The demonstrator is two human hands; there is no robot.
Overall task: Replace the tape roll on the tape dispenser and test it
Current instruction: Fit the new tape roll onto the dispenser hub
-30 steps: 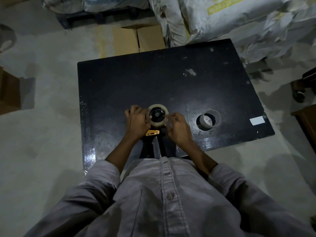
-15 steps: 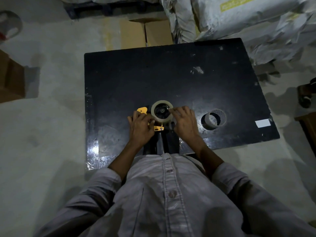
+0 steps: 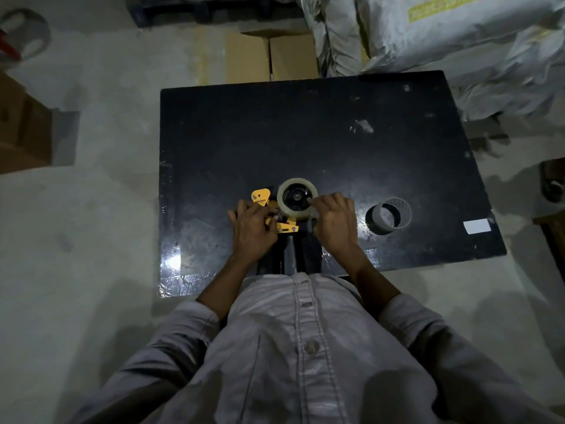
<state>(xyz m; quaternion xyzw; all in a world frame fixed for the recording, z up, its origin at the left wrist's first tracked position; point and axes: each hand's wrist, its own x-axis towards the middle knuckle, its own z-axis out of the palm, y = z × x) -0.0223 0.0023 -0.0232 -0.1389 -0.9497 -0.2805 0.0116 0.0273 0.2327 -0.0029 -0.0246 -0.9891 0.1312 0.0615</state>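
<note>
Left grip (image 3: 252,231) curls round the tape dispenser (image 3: 260,195); right grip (image 3: 334,223) seemingly pinches the tape roll (image 3: 297,183). An empty core (image 3: 404,209) stands right of it, on the desk (image 3: 275,133).

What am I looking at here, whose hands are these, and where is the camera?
There is no machine here. A person works with bare hands, and one camera worn on their head looks down, so you see their shirt, their arms and a black table. The left hand grips a yellow tape dispenser that carries a roll. The right hand curls its fingers on the roll's rim. To the right stands what looks like the old core, and beyond it lies a white label.
</note>
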